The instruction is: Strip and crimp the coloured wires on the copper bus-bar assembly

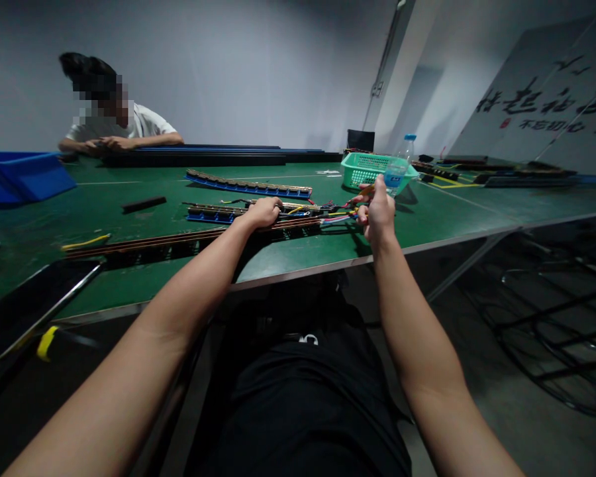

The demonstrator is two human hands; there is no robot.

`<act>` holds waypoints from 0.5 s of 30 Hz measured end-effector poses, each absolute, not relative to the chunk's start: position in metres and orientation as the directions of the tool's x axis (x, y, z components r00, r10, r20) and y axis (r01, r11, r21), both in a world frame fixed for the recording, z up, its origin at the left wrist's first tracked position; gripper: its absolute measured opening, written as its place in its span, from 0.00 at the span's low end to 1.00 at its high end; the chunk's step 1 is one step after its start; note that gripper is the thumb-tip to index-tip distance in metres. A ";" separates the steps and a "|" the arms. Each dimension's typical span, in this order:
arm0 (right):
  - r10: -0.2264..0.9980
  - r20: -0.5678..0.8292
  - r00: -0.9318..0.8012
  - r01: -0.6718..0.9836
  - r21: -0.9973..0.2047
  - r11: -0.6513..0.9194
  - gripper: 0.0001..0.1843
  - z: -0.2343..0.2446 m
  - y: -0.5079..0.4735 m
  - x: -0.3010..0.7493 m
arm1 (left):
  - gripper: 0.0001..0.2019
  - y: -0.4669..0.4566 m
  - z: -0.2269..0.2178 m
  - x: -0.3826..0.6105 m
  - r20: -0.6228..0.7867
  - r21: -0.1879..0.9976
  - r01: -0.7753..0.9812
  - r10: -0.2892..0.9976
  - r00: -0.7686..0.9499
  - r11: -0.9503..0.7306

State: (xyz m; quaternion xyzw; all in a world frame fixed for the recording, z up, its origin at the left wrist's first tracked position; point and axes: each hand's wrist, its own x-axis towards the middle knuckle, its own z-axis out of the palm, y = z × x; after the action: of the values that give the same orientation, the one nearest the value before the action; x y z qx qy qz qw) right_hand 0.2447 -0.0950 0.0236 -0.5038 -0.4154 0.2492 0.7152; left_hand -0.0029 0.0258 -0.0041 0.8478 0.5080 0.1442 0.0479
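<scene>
Left hand (264,212) rests with fingers curled over the strips; whether it grips them I cannot tell. Right hand (380,207) is half-curled, thumb raised, beside coloured wires (342,217); what it pinches is unclear. Nearest the table's front edge, the long copper-edged strip (144,246) lies on the green table (437,215), its long axis running left to right, wired end toward the right hand. Beyond stands a green basket (353,173); a bottle (402,159) stands in or against it. Far left, a blue bin (27,180) hides its contents.
</scene>
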 end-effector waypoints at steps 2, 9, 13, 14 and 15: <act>0.786 0.315 0.533 0.018 -0.932 0.361 0.36 0.019 -0.092 0.247 | 0.21 0.024 -0.003 -0.003 0.197 0.230 0.848 0.877 0.439 -0.477; 0.763 0.382 0.521 0.116 -0.918 0.380 0.33 -0.010 -0.072 0.240 | 0.21 0.024 -0.004 -0.003 0.203 0.236 0.845 0.875 0.440 -0.479; 0.728 0.581 0.365 0.518 -0.776 0.360 0.25 -0.014 -0.073 0.239 | 0.21 0.027 -0.006 -0.004 0.214 0.229 0.836 0.864 0.456 -0.498; 0.738 0.611 0.286 0.603 -0.714 0.356 0.22 -0.014 -0.075 0.238 | 0.21 0.028 -0.006 -0.004 0.215 0.229 0.836 0.864 0.456 -0.498; 0.756 0.622 0.205 0.667 -0.654 0.356 0.20 -0.013 -0.077 0.237 | 0.22 0.028 -0.006 -0.004 0.216 0.228 0.837 0.864 0.454 -0.497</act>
State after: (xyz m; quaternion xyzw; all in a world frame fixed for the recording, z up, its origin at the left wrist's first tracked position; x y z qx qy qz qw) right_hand 0.2367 -0.0774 -0.0134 -0.5657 -0.6291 0.0417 0.5315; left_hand -0.0037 0.0279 -0.0062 0.8516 0.4995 0.1528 0.0445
